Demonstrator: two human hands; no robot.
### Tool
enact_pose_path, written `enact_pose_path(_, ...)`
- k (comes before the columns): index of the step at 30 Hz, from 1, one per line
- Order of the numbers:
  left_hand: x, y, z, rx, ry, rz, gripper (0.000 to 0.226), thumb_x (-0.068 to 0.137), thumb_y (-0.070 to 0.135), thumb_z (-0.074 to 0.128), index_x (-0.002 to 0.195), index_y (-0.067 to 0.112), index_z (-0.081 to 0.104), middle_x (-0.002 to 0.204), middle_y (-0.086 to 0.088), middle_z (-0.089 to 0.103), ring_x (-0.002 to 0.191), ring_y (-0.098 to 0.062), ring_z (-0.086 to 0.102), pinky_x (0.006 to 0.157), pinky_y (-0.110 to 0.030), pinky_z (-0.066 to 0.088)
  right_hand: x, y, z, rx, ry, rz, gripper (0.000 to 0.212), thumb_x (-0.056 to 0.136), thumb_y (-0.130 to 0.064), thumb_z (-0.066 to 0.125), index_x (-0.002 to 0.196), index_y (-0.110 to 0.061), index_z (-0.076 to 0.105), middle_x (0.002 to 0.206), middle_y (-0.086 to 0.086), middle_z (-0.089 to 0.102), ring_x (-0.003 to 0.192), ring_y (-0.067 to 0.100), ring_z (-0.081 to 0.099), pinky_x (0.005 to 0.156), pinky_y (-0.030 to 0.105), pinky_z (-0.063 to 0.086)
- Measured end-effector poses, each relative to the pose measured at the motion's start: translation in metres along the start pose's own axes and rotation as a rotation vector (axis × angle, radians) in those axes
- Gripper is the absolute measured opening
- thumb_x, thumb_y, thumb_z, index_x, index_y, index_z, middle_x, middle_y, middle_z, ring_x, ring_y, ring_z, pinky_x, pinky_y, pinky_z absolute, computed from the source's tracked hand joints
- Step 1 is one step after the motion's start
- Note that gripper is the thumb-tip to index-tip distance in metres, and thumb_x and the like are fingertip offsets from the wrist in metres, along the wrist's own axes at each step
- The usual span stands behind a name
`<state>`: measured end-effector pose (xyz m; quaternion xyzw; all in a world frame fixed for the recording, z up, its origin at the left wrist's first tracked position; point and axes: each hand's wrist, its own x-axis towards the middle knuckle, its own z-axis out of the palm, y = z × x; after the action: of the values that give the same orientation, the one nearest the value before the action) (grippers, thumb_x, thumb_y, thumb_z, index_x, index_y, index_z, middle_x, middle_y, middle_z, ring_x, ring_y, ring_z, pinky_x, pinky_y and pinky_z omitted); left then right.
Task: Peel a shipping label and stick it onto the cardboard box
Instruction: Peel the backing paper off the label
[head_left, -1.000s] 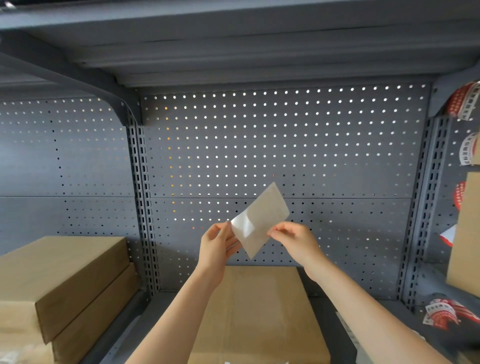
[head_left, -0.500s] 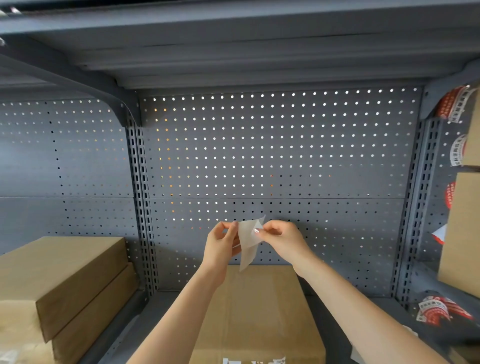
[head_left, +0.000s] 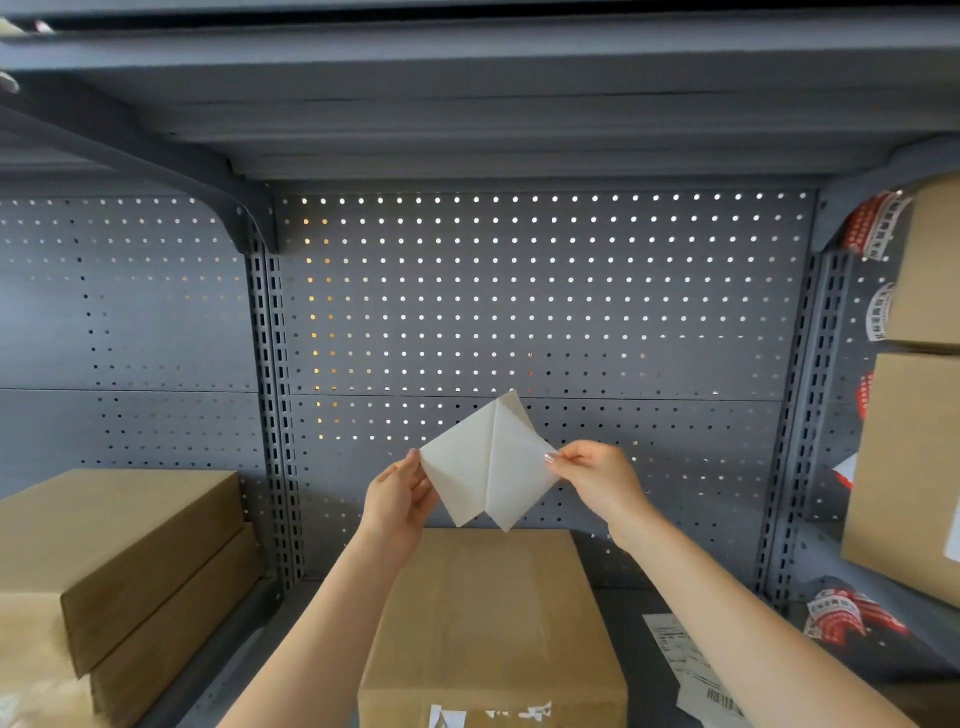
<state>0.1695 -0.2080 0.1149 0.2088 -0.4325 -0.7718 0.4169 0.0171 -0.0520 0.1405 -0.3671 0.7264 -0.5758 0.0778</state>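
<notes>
A white shipping label (head_left: 488, 465) is held up in front of the grey pegboard, split into two sheets that spread apart like an open book and still join along a middle line. My left hand (head_left: 400, 499) pinches the left sheet's corner. My right hand (head_left: 597, 475) pinches the right sheet's corner. Which sheet is the backing I cannot tell. Below the hands a closed cardboard box (head_left: 493, 623) lies on the shelf, with torn white label scraps near its front edge.
Two stacked cardboard boxes (head_left: 119, 561) sit at the left. More boxes (head_left: 909, 467) stand at the right beside red-and-white tape (head_left: 836, 618). A printed label sheet (head_left: 696, 670) lies on the shelf right of the middle box. A shelf board hangs overhead.
The two sheets of the label have been pulled apart: my hands moved away from each other and the label now spreads wide between them.
</notes>
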Motion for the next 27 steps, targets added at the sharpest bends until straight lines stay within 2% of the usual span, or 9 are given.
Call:
enact_pose_path(4, 0.007, 0.001, -0.008, -0.046, 0.030, -0.023, 0.020, 0.098, 0.019, 0.047, 0.101, 0.005, 0.061, 0.094, -0.005, 0.069, 0.079, -0.014, 0.067, 0.074, -0.026, 0.050, 0.003, 0.004, -0.016, 0.013, 0.083, 0.046, 0.010, 0.086, -0.018, 0.064, 0.080, -0.013, 0.069, 0.086, 0.003, 0.072, 0.082, 0.019, 0.067, 0.063, 0.024, 0.043)
enact_pose_path(6, 0.008, 0.001, -0.012, -0.043, 0.051, -0.033, 0.022, 0.098, 0.020, 0.047, 0.094, 0.006, 0.063, 0.083, -0.002, 0.072, 0.067, -0.011, 0.069, 0.073, -0.027, 0.050, 0.003, 0.006, -0.023, 0.007, 0.116, 0.055, 0.011, 0.086, -0.016, 0.063, 0.077, -0.014, 0.068, 0.085, 0.003, 0.072, 0.076, 0.019, 0.069, 0.059, 0.023, 0.042)
enact_pose_path(8, 0.009, 0.002, -0.016, -0.034, 0.062, -0.046, 0.024, 0.098, 0.022, 0.046, 0.094, 0.006, 0.064, 0.075, -0.001, 0.074, 0.067, -0.013, 0.069, 0.071, -0.030, 0.050, 0.003, 0.008, -0.031, 0.005, 0.152, 0.058, 0.011, 0.086, -0.015, 0.063, 0.076, -0.016, 0.068, 0.085, 0.003, 0.073, 0.076, 0.021, 0.069, 0.060, 0.025, 0.044)
enact_pose_path(11, 0.012, 0.002, -0.020, -0.024, 0.103, -0.045, 0.025, 0.099, 0.022, 0.045, 0.099, 0.005, 0.062, 0.090, -0.005, 0.068, 0.079, -0.019, 0.064, 0.069, -0.032, 0.050, 0.005, 0.013, -0.042, -0.006, 0.192, 0.067, 0.009, 0.085, -0.017, 0.064, 0.078, -0.019, 0.069, 0.086, 0.003, 0.072, 0.084, 0.025, 0.068, 0.072, 0.033, 0.050)
enact_pose_path(15, 0.016, 0.002, -0.024, -0.046, 0.172, -0.023, 0.025, 0.100, 0.023, 0.043, 0.100, 0.005, 0.060, 0.089, -0.005, 0.065, 0.076, -0.017, 0.062, 0.067, -0.030, 0.049, 0.007, 0.018, -0.052, -0.012, 0.250, 0.074, 0.010, 0.086, -0.018, 0.063, 0.077, -0.020, 0.067, 0.089, 0.005, 0.071, 0.087, 0.027, 0.067, 0.079, 0.040, 0.053)
enact_pose_path(20, 0.014, 0.003, -0.027, -0.084, 0.263, 0.030, 0.022, 0.100, 0.021, 0.043, 0.096, 0.007, 0.059, 0.091, -0.004, 0.065, 0.078, -0.016, 0.063, 0.070, -0.028, 0.051, 0.008, 0.021, -0.064, 0.015, 0.325, 0.087, 0.007, 0.087, -0.017, 0.061, 0.083, -0.016, 0.066, 0.090, 0.008, 0.070, 0.087, 0.029, 0.067, 0.075, 0.040, 0.053)
enact_pose_path(27, 0.009, 0.002, -0.019, -0.002, 0.288, 0.135, 0.021, 0.099, 0.025, 0.045, 0.086, 0.012, 0.056, 0.087, -0.003, 0.064, 0.074, -0.016, 0.061, 0.062, -0.028, 0.048, 0.003, 0.022, -0.075, 0.013, 0.357, 0.080, 0.009, 0.088, -0.014, 0.058, 0.092, -0.014, 0.066, 0.093, 0.010, 0.070, 0.086, 0.029, 0.066, 0.072, 0.037, 0.054)
